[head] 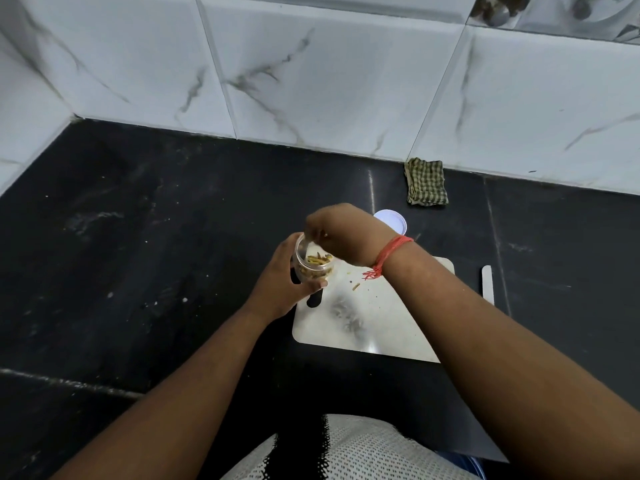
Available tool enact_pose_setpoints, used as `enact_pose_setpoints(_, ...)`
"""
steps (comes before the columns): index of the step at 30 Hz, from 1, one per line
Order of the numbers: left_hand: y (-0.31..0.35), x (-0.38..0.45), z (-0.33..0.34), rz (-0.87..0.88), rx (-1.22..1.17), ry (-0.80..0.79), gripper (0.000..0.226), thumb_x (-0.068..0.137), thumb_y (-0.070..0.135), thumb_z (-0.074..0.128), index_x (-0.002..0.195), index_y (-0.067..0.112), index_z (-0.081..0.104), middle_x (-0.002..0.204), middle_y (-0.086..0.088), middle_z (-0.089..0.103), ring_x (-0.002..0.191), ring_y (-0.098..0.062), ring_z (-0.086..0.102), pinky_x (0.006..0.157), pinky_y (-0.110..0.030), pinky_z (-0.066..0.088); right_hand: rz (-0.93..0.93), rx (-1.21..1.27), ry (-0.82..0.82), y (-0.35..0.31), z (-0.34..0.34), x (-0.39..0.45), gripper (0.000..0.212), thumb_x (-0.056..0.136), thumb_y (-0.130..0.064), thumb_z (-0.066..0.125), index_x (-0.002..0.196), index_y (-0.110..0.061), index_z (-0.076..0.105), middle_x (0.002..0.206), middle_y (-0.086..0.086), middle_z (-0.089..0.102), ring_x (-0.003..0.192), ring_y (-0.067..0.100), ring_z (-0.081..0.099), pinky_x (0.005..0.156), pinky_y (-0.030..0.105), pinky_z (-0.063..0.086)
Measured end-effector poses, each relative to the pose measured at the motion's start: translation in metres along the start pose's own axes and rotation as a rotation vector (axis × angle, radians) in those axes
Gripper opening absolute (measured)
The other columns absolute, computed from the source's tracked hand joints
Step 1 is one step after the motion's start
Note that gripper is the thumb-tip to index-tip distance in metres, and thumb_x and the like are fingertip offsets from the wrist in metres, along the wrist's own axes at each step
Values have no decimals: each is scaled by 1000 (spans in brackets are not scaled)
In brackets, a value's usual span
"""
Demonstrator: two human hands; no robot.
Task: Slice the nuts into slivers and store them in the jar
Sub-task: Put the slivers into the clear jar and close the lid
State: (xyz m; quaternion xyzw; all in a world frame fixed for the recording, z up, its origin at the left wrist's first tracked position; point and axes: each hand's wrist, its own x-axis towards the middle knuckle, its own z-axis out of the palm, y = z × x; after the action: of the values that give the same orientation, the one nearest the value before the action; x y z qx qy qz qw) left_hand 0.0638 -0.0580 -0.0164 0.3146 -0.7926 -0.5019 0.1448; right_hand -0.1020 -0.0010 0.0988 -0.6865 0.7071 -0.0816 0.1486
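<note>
My left hand (282,282) grips a small clear jar (313,263) holding yellowish nut slivers, tilted slightly above the left edge of the white cutting board (374,323). Directly over the jar's mouth, my right hand (343,233) has its fingertips bunched and pointing down into the opening; whether they pinch slivers is hidden. A few loose slivers (356,285) lie on the board near the jar. A red thread is tied round my right wrist.
The jar's white lid (391,220) lies on the black counter behind my right hand. A checked cloth (426,181) sits against the tiled wall. A knife (487,284) lies right of the board. The wall closes off the back.
</note>
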Motion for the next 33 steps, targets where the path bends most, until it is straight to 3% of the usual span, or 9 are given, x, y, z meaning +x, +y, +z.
enact_pose_setpoints(3, 0, -2, 0, 33, -22, 19, 85, 73, 28, 90, 137, 47, 37, 138, 26, 44, 125, 4, 50, 105, -23, 48, 171, 264, 347, 22, 11, -19, 14, 85, -5, 57, 90, -15, 66, 87, -4, 63, 79, 12, 55, 71, 22, 44)
enact_pose_setpoints(5, -1, -1, 0, 38, -33, 23, 86, 72, 29, 90, 140, 42, 39, 139, 21, 46, 128, -3, 52, 106, -29, 49, 336, 336, 466, 40, 32, -36, 14, 86, -3, 56, 92, -11, 67, 89, 0, 63, 83, 14, 56, 75, 23, 44)
enact_pose_setpoints(8, -4, 0, 0, 33, -36, 19, 88, 72, 30, 91, 143, 39, 38, 142, 17, 46, 129, -8, 52, 106, -33, 49, 386, 258, 294, 63, 75, -58, 23, 88, -2, 56, 107, -7, 68, 107, 9, 66, 100, 26, 60, 89, 30, 44)
enact_pose_setpoints(11, -3, 0, 1, 35, -45, 18, 87, 72, 29, 91, 140, 44, 37, 143, 17, 46, 130, -6, 52, 107, -30, 48, 238, 121, 61, 68, 104, -70, 36, 93, -7, 52, 127, -7, 61, 132, 11, 58, 122, 28, 53, 107, 30, 37)
enact_pose_setpoints(14, -3, -1, 2, 30, -49, 18, 87, 73, 26, 91, 141, 41, 38, 143, 16, 47, 129, -4, 51, 108, -30, 47, 151, -1, 6, 66, 118, -71, 37, 96, -11, 48, 132, -7, 58, 139, 10, 53, 129, 30, 47, 110, 36, 38)
enact_pose_setpoints(19, -3, -2, 1, 8, -20, 11, 91, 74, 28, 90, 144, 42, 34, 144, 18, 45, 130, -7, 51, 106, -30, 48, 60, -80, 126, 62, 131, -82, 29, 91, -11, 48, 112, -6, 68, 116, 8, 64, 105, 30, 60, 86, 40, 54)
enact_pose_setpoints(21, -2, -2, 2, 8, -11, 15, 91, 74, 28, 90, 144, 43, 34, 144, 18, 45, 130, -8, 51, 106, -28, 47, 43, -136, 130, 62, 133, -87, 25, 88, -11, 46, 99, -8, 68, 103, 5, 63, 94, 27, 59, 73, 40, 55)
enact_pose_setpoints(25, -2, 0, 2, 5, 4, 16, 92, 74, 29, 90, 145, 42, 33, 146, 16, 43, 131, -9, 50, 105, -28, 47, 16, -180, 156, 59, 131, -90, 11, 76, 0, 62, 77, -10, 62, 80, 5, 58, 74, 26, 55, 55, 36, 49)
enact_pose_setpoints(33, -1, -1, 2, 8, -3, 12, 91, 74, 30, 90, 145, 41, 34, 145, 18, 44, 130, -4, 49, 104, -24, 46, 90, -210, 70, 56, 135, -78, 15, 75, 0, 65, 87, -6, 57, 81, 14, 53, 70, 32, 53, 49, 36, 44)
